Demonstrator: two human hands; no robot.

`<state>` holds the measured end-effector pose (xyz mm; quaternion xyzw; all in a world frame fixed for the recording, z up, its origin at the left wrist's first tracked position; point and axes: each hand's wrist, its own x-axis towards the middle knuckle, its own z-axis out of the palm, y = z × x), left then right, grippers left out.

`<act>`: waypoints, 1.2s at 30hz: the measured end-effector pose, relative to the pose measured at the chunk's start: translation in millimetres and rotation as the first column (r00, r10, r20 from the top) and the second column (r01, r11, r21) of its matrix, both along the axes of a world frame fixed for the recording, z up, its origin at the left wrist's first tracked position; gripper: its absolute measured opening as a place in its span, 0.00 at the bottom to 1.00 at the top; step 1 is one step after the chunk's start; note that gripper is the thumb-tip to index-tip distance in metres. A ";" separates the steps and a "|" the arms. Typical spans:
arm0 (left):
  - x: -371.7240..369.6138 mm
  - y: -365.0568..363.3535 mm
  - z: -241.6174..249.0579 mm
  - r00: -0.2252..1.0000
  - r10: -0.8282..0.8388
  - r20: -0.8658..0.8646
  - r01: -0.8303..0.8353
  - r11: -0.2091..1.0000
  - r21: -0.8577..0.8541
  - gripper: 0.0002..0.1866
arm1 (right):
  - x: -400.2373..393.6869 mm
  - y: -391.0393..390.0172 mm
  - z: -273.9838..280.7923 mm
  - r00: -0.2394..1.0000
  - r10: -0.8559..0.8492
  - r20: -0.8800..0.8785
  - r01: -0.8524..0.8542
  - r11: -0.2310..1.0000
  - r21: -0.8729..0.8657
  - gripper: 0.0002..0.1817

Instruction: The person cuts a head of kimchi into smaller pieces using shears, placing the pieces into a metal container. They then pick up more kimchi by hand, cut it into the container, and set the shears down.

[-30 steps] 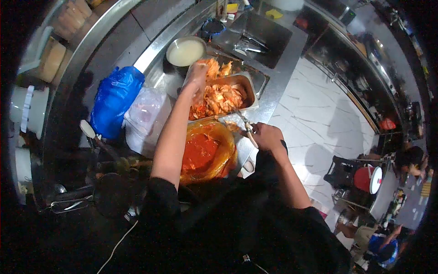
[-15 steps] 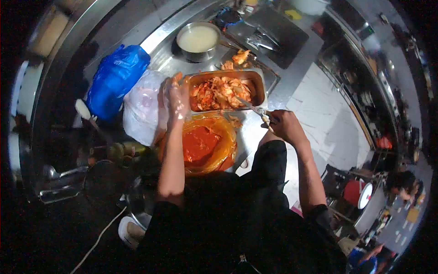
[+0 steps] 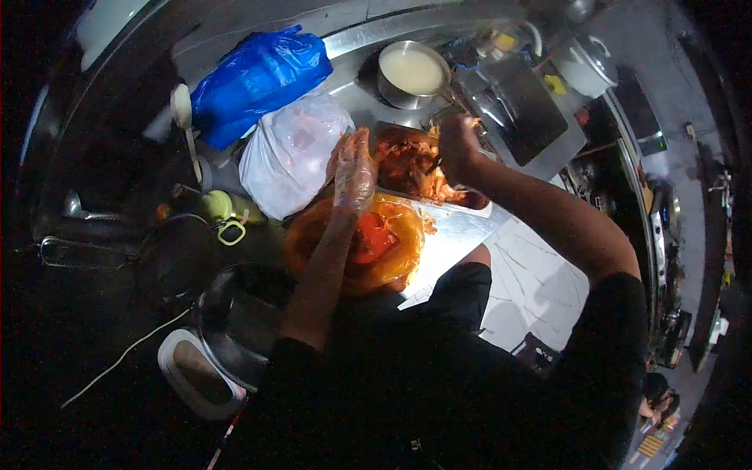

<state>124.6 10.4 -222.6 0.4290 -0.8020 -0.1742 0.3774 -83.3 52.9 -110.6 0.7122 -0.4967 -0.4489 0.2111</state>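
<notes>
My left hand [image 3: 355, 176], in a clear, wet plastic glove smeared with red, stands at the left end of a metal pan [image 3: 479, 208] with its fingers stretched out. Cut, red-sauced kimchi [image 3: 411, 163] fills the pan. Over the pan's right part, my right hand [image 3: 460, 149] is closed on a pair of scissors. Only a dark bit of the blades shows against the kimchi; the handles are hidden by the hand. Below my left hand sits an orange-yellow plastic bag [image 3: 407, 247] holding red sauce [image 3: 372, 239].
A white plastic bag [image 3: 290, 157] and a blue bag [image 3: 262, 78] lie to the left. Behind the pan stands a pot of whitish liquid [image 3: 413, 70], with a dark board [image 3: 513, 110] to its right. A black pan [image 3: 176, 258] and green-lidded jar [image 3: 219, 206] are at lower left.
My right hand has moved from the pan's right edge inward and up over the kimchi, with the scissors. The view has turned and shifted; my left hand stays by the pan's left end.
</notes>
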 end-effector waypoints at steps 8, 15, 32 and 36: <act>-15.8 -8.3 -48.2 0.981 0.163 -0.103 -0.156 0.985 0.073 0.22 | 15.9 -7.7 -38.6 0.821 -0.236 0.519 0.081 0.950 0.303 0.12; -21.6 -12.2 -78.2 0.989 0.146 -0.021 -0.146 0.989 0.010 0.22 | 1.6 -5.7 22.6 0.991 0.112 0.079 -0.122 0.984 0.132 0.18; -20.3 -12.2 -86.3 0.992 0.119 -0.048 -0.115 0.990 0.078 0.15 | 9.7 -26.4 14.2 0.982 0.009 0.190 -0.044 0.982 0.183 0.12; -17.9 -12.7 -70.9 0.992 0.094 -0.088 -0.090 0.995 0.048 0.15 | -4.1 -27.0 -0.4 0.877 0.447 0.174 -0.412 0.888 -0.206 0.16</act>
